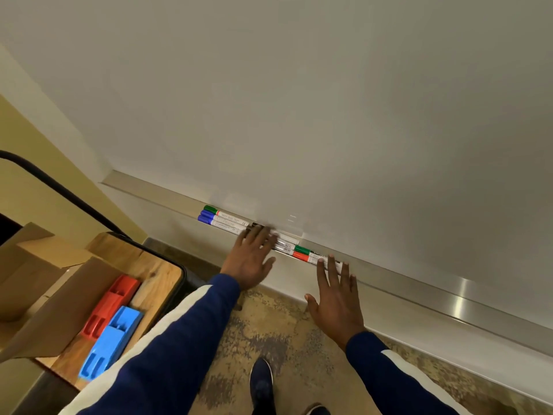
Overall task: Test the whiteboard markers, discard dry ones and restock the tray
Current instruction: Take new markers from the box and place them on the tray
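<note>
Looking down from the head camera, a metal tray (449, 298) runs along the bottom edge of the whiteboard (299, 100) and holds a row of markers (227, 220) with green, blue and red caps. The left hand (251, 260) lies flat over the middle of the row, fingers straight and slightly spread. The right hand (335, 298), fingers spread wide, touches the row's right end with its fingertips (330, 260). At the left, a wooden cart top (161, 274) carries a cardboard box (45, 280), a red organiser (110, 304) and a blue organiser (110, 342).

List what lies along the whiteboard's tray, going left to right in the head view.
First the blue-capped markers → left hand → red-capped marker → right hand.
</note>
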`<state>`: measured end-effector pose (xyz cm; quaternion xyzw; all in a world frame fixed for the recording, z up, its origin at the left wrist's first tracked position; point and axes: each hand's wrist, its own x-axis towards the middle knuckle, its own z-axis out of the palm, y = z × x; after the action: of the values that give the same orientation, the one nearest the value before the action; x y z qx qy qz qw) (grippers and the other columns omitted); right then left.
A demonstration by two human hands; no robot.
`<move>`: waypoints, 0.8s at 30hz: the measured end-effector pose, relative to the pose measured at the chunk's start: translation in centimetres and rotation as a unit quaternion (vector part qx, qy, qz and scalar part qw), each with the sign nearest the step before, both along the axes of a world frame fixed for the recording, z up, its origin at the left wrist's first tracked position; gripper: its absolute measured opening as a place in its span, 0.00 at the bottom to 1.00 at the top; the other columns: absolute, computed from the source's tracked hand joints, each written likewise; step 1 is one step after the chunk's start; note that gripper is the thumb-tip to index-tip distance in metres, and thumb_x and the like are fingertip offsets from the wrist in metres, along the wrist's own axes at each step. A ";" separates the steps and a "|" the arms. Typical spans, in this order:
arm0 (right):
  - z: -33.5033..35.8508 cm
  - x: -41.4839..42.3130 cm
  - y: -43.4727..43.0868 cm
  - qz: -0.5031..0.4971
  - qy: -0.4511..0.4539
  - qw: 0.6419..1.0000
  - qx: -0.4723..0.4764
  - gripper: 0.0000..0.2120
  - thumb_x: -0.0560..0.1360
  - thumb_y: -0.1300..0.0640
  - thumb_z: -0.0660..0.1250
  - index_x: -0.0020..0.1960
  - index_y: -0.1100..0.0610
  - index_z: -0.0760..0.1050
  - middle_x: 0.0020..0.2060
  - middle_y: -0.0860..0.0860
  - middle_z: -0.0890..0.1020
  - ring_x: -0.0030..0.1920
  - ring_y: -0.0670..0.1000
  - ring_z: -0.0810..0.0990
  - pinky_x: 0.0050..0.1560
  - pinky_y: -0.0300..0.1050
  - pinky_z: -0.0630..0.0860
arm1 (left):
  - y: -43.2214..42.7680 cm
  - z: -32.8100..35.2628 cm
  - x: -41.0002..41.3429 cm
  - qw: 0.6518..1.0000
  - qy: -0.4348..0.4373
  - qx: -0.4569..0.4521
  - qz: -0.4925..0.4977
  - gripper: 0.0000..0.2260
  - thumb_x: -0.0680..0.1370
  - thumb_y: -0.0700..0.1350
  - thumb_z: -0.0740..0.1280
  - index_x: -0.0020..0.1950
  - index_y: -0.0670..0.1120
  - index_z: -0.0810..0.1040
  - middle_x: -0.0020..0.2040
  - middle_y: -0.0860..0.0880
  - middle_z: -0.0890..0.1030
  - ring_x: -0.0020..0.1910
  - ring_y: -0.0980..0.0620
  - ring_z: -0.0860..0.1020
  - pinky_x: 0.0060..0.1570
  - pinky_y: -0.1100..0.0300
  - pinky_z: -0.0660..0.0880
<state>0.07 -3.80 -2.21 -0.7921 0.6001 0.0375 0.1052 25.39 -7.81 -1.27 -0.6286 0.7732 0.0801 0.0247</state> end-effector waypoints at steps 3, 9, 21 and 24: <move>0.2 -0.1 -0.1 0.011 0.005 1.000 0.001 0.41 0.80 0.37 0.60 0.82 0.56 0.48 0.81 0.58 0.45 0.80 0.66 0.45 0.77 0.63 0.50 | -0.2 -0.7 -2.1 1.000 -0.017 0.009 -0.016 0.29 0.84 0.61 0.47 0.83 0.52 0.46 0.83 0.48 0.43 0.82 0.45 0.43 0.80 0.42 0.45; 0.7 0.1 -0.3 0.018 -0.003 0.999 0.029 0.42 0.82 0.37 0.55 0.82 0.55 0.36 0.79 0.56 0.33 0.80 0.62 0.34 0.79 0.59 0.40 | 0.0 -1.4 -2.1 0.999 -0.029 0.027 0.026 0.33 0.84 0.63 0.46 0.82 0.50 0.39 0.82 0.49 0.37 0.81 0.46 0.38 0.80 0.43 0.42; 1.1 0.5 -0.8 0.019 0.003 0.999 0.043 0.42 0.82 0.36 0.54 0.81 0.55 0.34 0.80 0.56 0.33 0.80 0.61 0.35 0.78 0.57 0.38 | 0.0 -1.2 -1.6 0.998 -0.033 0.035 0.040 0.33 0.84 0.63 0.47 0.82 0.50 0.38 0.82 0.49 0.37 0.81 0.45 0.39 0.78 0.44 0.40; 1.3 0.4 -0.8 0.022 0.007 0.999 0.039 0.42 0.82 0.36 0.53 0.81 0.55 0.34 0.80 0.56 0.33 0.80 0.61 0.35 0.78 0.57 0.38 | 0.0 -1.1 -1.7 0.998 -0.028 0.034 0.044 0.34 0.83 0.63 0.48 0.82 0.50 0.38 0.82 0.48 0.37 0.81 0.45 0.39 0.78 0.44 0.41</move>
<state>0.47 -4.55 -0.90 -0.8004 0.5810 0.0682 0.1310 23.74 -7.81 -2.39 -0.6629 0.7405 0.0897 0.0637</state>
